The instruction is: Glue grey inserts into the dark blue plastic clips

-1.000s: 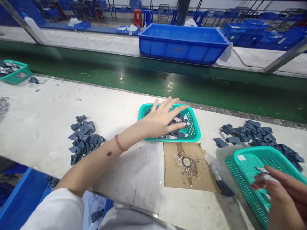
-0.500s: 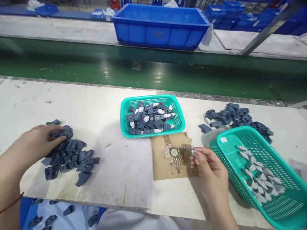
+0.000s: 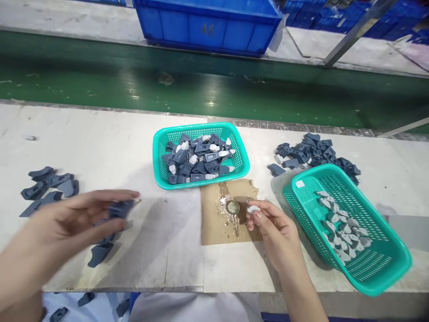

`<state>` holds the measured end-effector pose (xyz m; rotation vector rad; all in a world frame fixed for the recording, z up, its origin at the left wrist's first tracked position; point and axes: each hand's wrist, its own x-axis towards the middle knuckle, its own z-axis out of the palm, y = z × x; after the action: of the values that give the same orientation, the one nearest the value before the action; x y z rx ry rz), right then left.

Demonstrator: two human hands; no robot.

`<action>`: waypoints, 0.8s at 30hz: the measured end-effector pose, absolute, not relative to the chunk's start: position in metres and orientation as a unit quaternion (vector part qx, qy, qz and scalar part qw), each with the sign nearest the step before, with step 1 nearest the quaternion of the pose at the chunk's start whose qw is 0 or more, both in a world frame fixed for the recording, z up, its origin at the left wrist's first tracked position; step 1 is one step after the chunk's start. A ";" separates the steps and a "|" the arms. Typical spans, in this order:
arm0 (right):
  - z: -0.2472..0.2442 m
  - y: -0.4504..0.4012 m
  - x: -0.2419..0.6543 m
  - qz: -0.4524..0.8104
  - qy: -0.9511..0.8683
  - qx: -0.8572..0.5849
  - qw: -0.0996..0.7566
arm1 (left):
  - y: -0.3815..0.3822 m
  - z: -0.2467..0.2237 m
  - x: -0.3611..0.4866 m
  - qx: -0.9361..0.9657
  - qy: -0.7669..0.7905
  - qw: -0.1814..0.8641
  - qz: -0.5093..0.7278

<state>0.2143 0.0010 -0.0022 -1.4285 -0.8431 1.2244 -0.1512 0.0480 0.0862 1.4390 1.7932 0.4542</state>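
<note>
My left hand (image 3: 77,228), blurred by motion, pinches a dark grey plastic piece (image 3: 119,209) between thumb and fingers above the left part of the table. Behind and below it lie more dark grey pieces (image 3: 69,188), partly hidden by the hand. My right hand (image 3: 278,232) is closed on a small light grey plastic piece (image 3: 254,209) held at the fingertips. That piece is over the right side of a brown cardboard sheet (image 3: 214,228). On the cardboard sits a small round cap-like dish (image 3: 232,206) with shiny wet splashes around it.
A green basket (image 3: 201,182) behind the cardboard holds dark pieces, several joined to light tips. Another green basket (image 3: 378,273) at right holds light grey pieces. A dark pile (image 3: 315,152) lies behind it. A big blue crate (image 3: 208,31) stands across the green strip (image 3: 187,89).
My left hand has lifted a dark grey piece from the left pile and moved right with it. My right hand still holds the light piece. The whole view has shifted slightly.
</note>
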 end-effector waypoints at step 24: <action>0.010 0.029 0.210 0.217 -0.702 -0.615 0.287 | 0.016 0.011 0.000 0.410 0.461 0.728 0.298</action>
<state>0.2095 0.0292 0.0098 -1.6442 -1.8744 0.5787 -0.0003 0.0162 0.0107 0.9038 1.0152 0.6564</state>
